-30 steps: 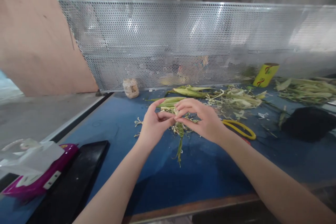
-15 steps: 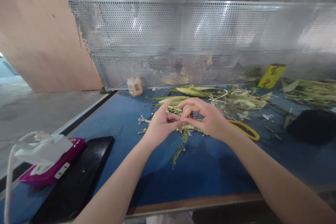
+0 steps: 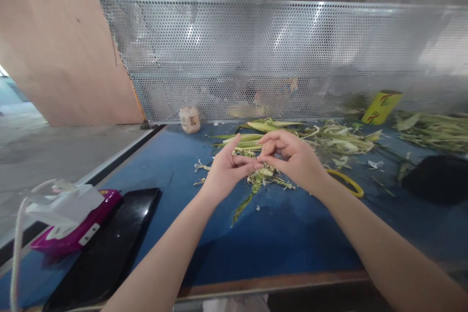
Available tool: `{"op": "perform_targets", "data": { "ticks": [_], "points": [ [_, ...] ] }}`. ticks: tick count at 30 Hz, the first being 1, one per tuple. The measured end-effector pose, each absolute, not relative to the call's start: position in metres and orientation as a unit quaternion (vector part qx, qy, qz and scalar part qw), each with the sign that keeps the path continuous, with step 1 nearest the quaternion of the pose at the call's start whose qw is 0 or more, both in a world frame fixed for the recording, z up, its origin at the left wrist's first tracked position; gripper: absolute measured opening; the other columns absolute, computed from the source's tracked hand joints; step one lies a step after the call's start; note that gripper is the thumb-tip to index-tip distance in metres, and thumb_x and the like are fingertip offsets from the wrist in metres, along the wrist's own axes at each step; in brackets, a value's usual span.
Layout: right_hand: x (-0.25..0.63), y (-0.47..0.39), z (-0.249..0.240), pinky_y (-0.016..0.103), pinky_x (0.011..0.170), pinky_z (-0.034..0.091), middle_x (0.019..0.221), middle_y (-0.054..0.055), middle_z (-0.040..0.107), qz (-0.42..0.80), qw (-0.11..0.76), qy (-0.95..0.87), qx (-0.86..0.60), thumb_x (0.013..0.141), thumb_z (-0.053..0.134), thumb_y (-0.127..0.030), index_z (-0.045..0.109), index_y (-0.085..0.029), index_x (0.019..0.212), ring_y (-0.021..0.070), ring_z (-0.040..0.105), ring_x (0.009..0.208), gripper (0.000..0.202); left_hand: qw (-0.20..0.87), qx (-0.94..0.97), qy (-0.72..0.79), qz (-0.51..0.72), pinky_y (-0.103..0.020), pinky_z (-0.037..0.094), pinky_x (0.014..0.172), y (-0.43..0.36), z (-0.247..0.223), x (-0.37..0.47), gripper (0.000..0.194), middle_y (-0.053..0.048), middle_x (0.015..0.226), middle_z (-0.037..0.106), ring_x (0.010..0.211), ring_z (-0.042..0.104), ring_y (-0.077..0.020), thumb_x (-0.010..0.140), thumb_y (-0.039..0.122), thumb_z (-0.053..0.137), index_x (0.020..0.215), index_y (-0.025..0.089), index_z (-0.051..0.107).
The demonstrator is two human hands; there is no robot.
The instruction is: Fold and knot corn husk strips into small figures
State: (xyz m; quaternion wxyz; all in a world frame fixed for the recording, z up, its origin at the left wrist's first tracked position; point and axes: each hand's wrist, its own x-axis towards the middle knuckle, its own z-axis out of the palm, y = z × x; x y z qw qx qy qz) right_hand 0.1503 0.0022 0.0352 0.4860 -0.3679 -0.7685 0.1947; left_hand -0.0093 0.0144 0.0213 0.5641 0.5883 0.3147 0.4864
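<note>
A green braided husk strip [image 3: 257,184] hangs below my fingertips, its loose leafy tail trailing down to the left over the blue table [image 3: 270,239]. My left hand [image 3: 229,170] pinches the top of the strip between thumb and fingers, the index finger raised. Close against it, my right hand [image 3: 288,158] has thumb and fingertips pressed together at the same spot. The exact grip point is partly hidden by the fingers. Small knotted husk pieces [image 3: 283,184] lie behind and beneath the hands. Long green husk leaves [image 3: 244,140] lie just beyond.
Shredded husks [image 3: 341,139] and a yellow-green roll [image 3: 382,107] are at back right. A yellow ring [image 3: 353,185] and a black object [image 3: 437,178] lie to the right. At left are a black tablet-like slab [image 3: 109,243] and a purple power strip [image 3: 76,241]. Perforated metal panel [image 3: 234,39] stands behind.
The hanging braid's tail has swung to the left. My right hand has shifted slightly right, and its fingers have moved a little at the pinch. The view has shifted slightly.
</note>
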Motion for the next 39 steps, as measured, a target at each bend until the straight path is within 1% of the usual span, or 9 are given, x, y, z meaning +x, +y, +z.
{"op": "perform_targets", "data": {
  "ticks": [7, 13, 17, 20, 25, 29, 33, 36, 39],
  "points": [
    [0.152, 0.002, 0.036, 0.026, 0.061, 0.045, 0.066, -0.003, 0.060, 0.202, 0.474, -0.767, -0.383, 0.072, 0.059, -0.012, 0.052, -0.019, 0.093, 0.0117, 0.057, 0.062, 0.023, 0.569, 0.600, 0.306, 0.472, -0.025, 0.047, 0.064, 0.014, 0.020, -0.009, 0.100, -0.002, 0.068, 0.070, 0.062, 0.063, -0.0124, 0.061, 0.014, 0.072, 0.139, 0.011, 0.009],
    [0.151, 0.000, 0.036, 0.026, 0.059, 0.045, 0.068, -0.003, 0.059, 0.167, 0.414, -0.802, -0.397, 0.073, 0.055, -0.013, 0.052, -0.021, 0.098, 0.0118, 0.056, 0.063, 0.026, 0.561, 0.590, 0.291, 0.503, -0.031, 0.051, 0.067, 0.017, 0.012, -0.007, 0.117, 0.000, 0.079, 0.064, 0.065, 0.063, -0.0126, 0.059, 0.007, 0.071, 0.137, 0.025, -0.014],
    [0.150, 0.001, 0.036, 0.025, 0.057, 0.045, 0.067, -0.003, 0.057, 0.227, 0.403, -0.795, -0.393, 0.074, 0.054, -0.013, 0.049, -0.021, 0.099, 0.0109, 0.056, 0.060, 0.027, 0.531, 0.626, 0.284, 0.496, -0.032, 0.051, 0.066, 0.017, 0.010, -0.007, 0.117, -0.003, 0.091, 0.059, 0.065, 0.062, -0.0119, 0.060, 0.009, 0.070, 0.135, 0.031, -0.017],
    [0.152, 0.005, 0.039, 0.025, 0.059, 0.046, 0.063, -0.004, 0.056, 0.281, 0.397, -0.782, -0.390, 0.071, 0.057, -0.013, 0.048, -0.021, 0.098, 0.0110, 0.056, 0.060, 0.029, 0.456, 0.681, 0.287, 0.496, -0.030, 0.050, 0.061, 0.014, 0.010, -0.006, 0.116, -0.007, 0.099, 0.059, 0.065, 0.061, -0.0122, 0.063, 0.010, 0.068, 0.133, 0.033, -0.022],
    [0.159, 0.011, 0.048, 0.019, 0.039, 0.036, 0.064, -0.004, 0.056, 0.447, 0.357, -0.716, -0.400, 0.068, 0.062, -0.017, 0.046, -0.023, 0.099, 0.0070, 0.049, 0.046, 0.036, 0.349, 0.730, 0.259, 0.528, -0.025, 0.046, 0.054, 0.009, 0.011, -0.003, 0.114, -0.011, 0.121, 0.049, 0.065, 0.060, -0.0112, 0.067, 0.010, 0.064, 0.130, 0.037, -0.027],
    [0.162, 0.014, 0.048, 0.016, 0.033, 0.030, 0.064, -0.002, 0.055, 0.518, 0.369, -0.649, -0.418, 0.066, 0.065, -0.018, 0.046, -0.020, 0.094, 0.0093, 0.054, 0.051, 0.035, 0.305, 0.735, 0.246, 0.553, -0.026, 0.048, 0.054, 0.008, 0.010, -0.002, 0.111, -0.012, 0.130, 0.041, 0.065, 0.060, -0.0104, 0.068, 0.012, 0.064, 0.130, 0.041, -0.024],
    [0.162, 0.017, 0.044, 0.017, 0.033, 0.032, 0.064, 0.000, 0.057, 0.561, 0.386, -0.601, -0.418, 0.062, 0.069, -0.019, 0.046, -0.019, 0.091, 0.0108, 0.056, 0.053, 0.037, 0.282, 0.755, 0.255, 0.535, -0.026, 0.047, 0.056, 0.007, 0.011, -0.003, 0.104, -0.009, 0.124, 0.050, 0.067, 0.060, -0.0122, 0.071, 0.013, 0.062, 0.134, 0.037, -0.018],
    [0.161, 0.019, 0.043, 0.018, 0.033, 0.033, 0.066, 0.001, 0.059, 0.582, 0.411, -0.567, -0.412, 0.062, 0.068, -0.017, 0.047, -0.018, 0.086, 0.0112, 0.056, 0.053, 0.032, 0.315, 0.742, 0.276, 0.524, -0.029, 0.047, 0.061, 0.003, 0.014, -0.003, 0.102, -0.006, 0.104, 0.063, 0.072, 0.061, -0.0169, 0.069, 0.013, 0.063, 0.137, 0.030, -0.011],
    [0.160, 0.020, 0.042, 0.020, 0.032, 0.032, 0.062, 0.000, 0.059, 0.599, 0.422, -0.533, -0.422, 0.062, 0.067, -0.014, 0.049, -0.019, 0.084, 0.0108, 0.054, 0.050, 0.029, 0.360, 0.705, 0.287, 0.539, -0.031, 0.046, 0.065, 0.000, 0.016, -0.003, 0.103, -0.003, 0.084, 0.068, 0.076, 0.062, -0.0207, 0.065, 0.010, 0.066, 0.139, 0.026, -0.003]
  ]
}}
